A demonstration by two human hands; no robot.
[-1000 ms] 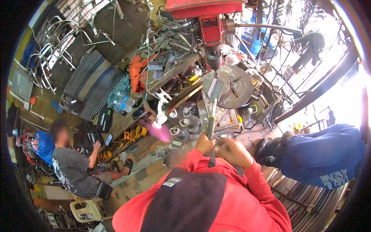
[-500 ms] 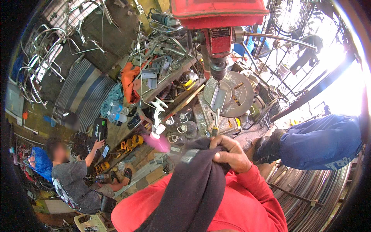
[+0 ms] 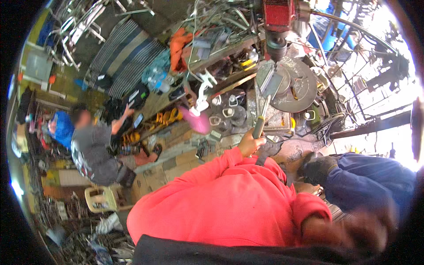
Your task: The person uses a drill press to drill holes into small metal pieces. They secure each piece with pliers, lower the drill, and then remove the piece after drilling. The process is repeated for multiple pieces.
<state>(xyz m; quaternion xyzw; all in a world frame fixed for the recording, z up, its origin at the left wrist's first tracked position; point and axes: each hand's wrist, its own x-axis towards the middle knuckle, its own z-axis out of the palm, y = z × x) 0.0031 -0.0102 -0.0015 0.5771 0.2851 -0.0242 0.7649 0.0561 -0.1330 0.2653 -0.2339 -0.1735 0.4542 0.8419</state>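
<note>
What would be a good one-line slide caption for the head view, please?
Left hand grips a long-handled tool pointed at the round table of a red drill press, amid workshop clutter.

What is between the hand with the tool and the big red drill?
In the head view, the tool in the left hand reaches up to a grey metal plate on the round table, right under the drill.

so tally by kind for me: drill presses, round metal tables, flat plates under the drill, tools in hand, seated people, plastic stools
drill press: 1
round metal table: 1
flat plate under the drill: 1
long tool gripped in the left hand: 1
seated person in grey: 1
pale plastic stool: 1
total: 6
</note>
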